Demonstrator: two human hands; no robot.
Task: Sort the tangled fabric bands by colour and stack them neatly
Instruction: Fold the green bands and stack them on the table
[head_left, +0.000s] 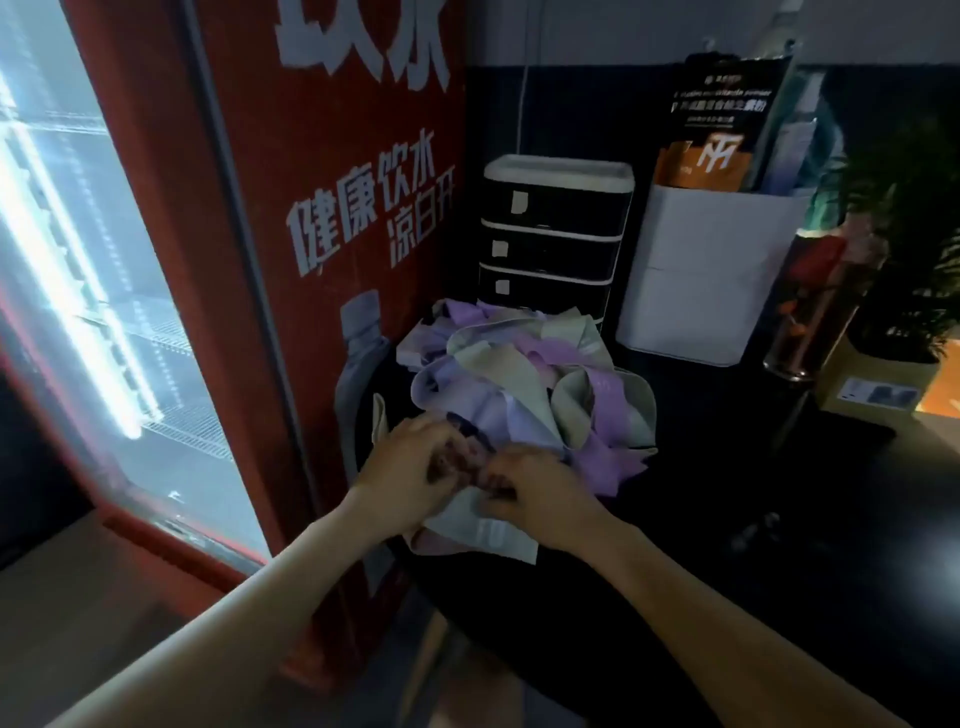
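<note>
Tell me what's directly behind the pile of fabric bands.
A black drawer unit with white trim stands behind the pile of fabric bands. The pile covers its base, so the lowest part stays hidden.

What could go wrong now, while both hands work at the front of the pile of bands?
1. The left hand and right hand grip bands at the near edge of the tangled pile; a pull may drag others along.
2. The pile lies at the edge of the dark counter, so bands may slide off.
3. In the dim light, lilac and pale grey-green may be confused.
</note>
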